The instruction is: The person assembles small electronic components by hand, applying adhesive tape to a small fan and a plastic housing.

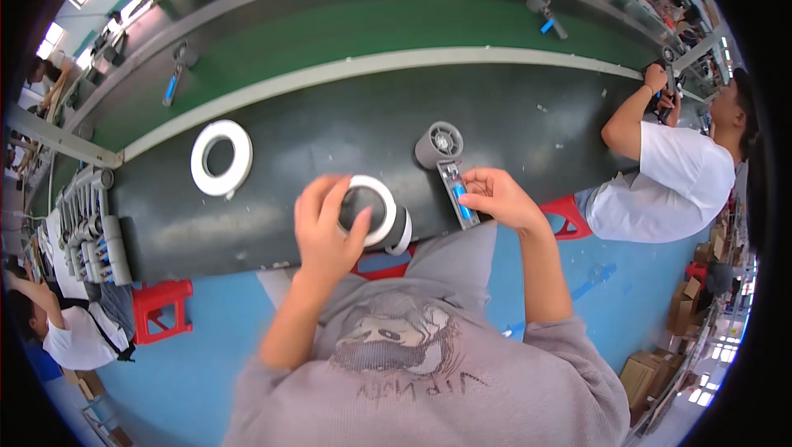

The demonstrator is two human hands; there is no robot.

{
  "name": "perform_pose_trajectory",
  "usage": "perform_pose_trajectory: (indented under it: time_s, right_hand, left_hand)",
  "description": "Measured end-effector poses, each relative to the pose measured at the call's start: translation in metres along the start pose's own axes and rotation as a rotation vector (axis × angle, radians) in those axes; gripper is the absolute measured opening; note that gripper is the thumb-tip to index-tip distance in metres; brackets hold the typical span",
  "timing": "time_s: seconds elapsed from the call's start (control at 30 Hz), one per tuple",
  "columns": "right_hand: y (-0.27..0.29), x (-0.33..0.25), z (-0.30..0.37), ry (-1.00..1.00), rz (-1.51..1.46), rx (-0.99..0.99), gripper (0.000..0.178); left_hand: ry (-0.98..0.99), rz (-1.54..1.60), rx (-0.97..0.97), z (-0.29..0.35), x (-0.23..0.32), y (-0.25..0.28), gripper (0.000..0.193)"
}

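My left hand (323, 228) is closed around the near-left side of a white tape roll (381, 237), thumb on its rim. A second roll (402, 234) shows partly beneath it, near the table's front edge. To the right, a grey handheld fan (440, 145) lies on the dark table, its round head away from me. Its handle is uncovered, and a blue battery cell (460, 201) shows inside. My right hand (500, 198) grips that handle from the right, thumb by the battery and fingers at the upper edge.
Another white tape roll (221, 158) lies on the table (330, 117) at left. Several grey fans (91, 228) are stacked at the far left end. Beyond a pale rail, two fans (175, 76) lie on a green belt (371, 22). A co-worker (676, 167) sits at right; red stools (162, 312) stand below.
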State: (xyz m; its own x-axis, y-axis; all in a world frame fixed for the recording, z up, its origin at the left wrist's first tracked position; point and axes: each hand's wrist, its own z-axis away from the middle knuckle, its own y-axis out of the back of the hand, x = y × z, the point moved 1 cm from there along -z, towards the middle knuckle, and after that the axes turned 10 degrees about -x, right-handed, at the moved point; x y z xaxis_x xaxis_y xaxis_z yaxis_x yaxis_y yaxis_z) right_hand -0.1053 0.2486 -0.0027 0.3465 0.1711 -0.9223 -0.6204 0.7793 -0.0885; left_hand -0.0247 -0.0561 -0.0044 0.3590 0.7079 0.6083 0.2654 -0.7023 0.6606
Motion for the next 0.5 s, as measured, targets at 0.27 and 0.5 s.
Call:
perform_pose_trajectory:
  time_s: [0.27,0.5]
  right_hand:
    - [0.041,-0.059,-0.153,0.075,-0.026,0.028,0.022]
    - [0.087,-0.095,-0.310,0.234,0.109,0.404,0.043]
  left_hand:
    - [-0.069,-0.206,-0.076,0.036,-0.019,0.007,0.059]
    - [-0.161,-0.193,-0.166,0.033,-0.015,0.004,0.054]
